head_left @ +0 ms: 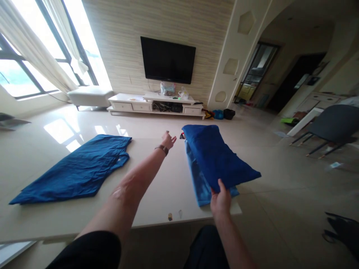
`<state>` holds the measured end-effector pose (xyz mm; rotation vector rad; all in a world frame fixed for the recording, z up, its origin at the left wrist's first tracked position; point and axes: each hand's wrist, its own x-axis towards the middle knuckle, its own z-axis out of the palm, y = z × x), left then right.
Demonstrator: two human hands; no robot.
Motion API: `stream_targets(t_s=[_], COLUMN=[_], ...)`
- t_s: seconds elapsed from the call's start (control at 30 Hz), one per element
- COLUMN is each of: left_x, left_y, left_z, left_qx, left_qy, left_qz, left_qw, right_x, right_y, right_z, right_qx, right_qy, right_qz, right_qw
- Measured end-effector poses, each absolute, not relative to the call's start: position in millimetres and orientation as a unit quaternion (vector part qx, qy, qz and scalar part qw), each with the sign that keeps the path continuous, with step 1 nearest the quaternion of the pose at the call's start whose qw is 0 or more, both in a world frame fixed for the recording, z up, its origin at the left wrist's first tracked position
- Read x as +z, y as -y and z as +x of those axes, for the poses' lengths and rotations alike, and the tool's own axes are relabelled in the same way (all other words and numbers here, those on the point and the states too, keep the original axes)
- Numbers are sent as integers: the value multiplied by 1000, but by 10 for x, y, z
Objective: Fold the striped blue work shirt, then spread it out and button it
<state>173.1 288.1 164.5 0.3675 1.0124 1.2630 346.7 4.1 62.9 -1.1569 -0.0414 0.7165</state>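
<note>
My right hand [221, 200] grips the near edge of a folded dark blue garment [218, 157], thumb on top and the other fingers hidden beneath. Under that garment a lighter blue folded cloth [195, 179] lies at the right end of the white table [157, 194]. With its fingers apart, my left hand [168, 140] reaches over the far side of the table, a watch on the wrist. It holds nothing and is left of the garment's far corner. Another blue garment [78, 168] lies spread flat on the table's left part.
Two small objects, one tan [170, 216] and one clear [180, 213], lie near the table's front edge. Beyond stand a white TV cabinet [140, 106], a grey-white ottoman [91, 95] and, at right, a dark chair [336, 121]. A black bag-like object [343, 233] lies on the floor.
</note>
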Motion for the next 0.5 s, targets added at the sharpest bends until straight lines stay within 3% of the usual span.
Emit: stream_targets(t_s=[0.1, 0.17, 0.27, 0.4, 0.5], left_x=[768, 309, -140, -426, -524], left_y=[-2215, -1703, -983, -288, 63], left_z=[1512, 1298, 922, 354, -170], left_qx=[464, 414, 375, 361, 259], left_qy=[-504, -529, -562, -596, -656], left_qz=[157, 158, 170, 222, 410], left_qw=[711, 724, 717, 683, 578], right_x=[-270, -615, -781, -732, -809], right_y=[-189, -151, 97, 707, 1278], right_z=[3192, 3171, 3318, 3569, 3667], right_qx=[428, 444, 434, 391, 323], right_qy=[2, -2, 34, 160, 389], right_qz=[-606, -635, -663, -695, -732], right_qw=[671, 632, 609, 582, 457])
